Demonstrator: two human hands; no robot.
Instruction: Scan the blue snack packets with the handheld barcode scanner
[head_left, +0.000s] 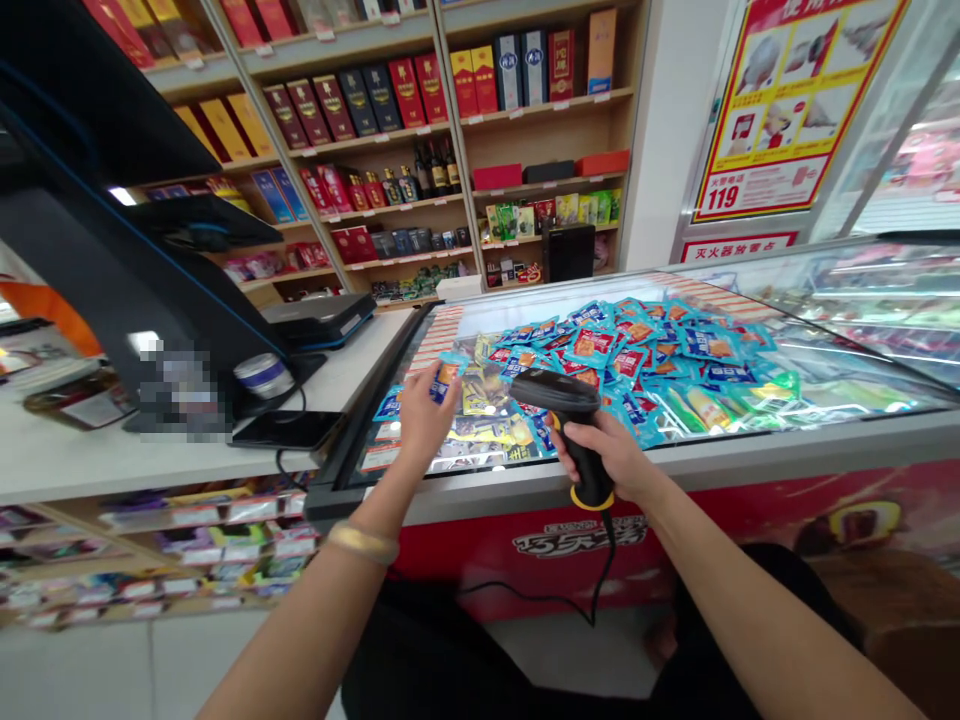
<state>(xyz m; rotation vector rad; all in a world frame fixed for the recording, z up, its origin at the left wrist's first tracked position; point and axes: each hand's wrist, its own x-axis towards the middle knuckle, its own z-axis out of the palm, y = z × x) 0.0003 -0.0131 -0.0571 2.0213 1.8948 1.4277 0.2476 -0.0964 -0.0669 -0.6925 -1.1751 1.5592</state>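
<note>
Left hand (427,410) pinches a blue packet (448,378), fingers nearly closed, at the scanner (556,392)'s nine o'clock; right hand (609,452) wraps the scanner's grip, presumably leaving its nose free to aim; heaped packets (637,335) lie at two o'clock on the glass-topped freezer (480,500).

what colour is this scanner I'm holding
The scanner is black with yellow accents, seen in the head view.

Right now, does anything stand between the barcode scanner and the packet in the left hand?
Nothing visible stands between the barcode scanner in the right hand and the blue snack packet; only the left hand holding it covers part of it.
</note>
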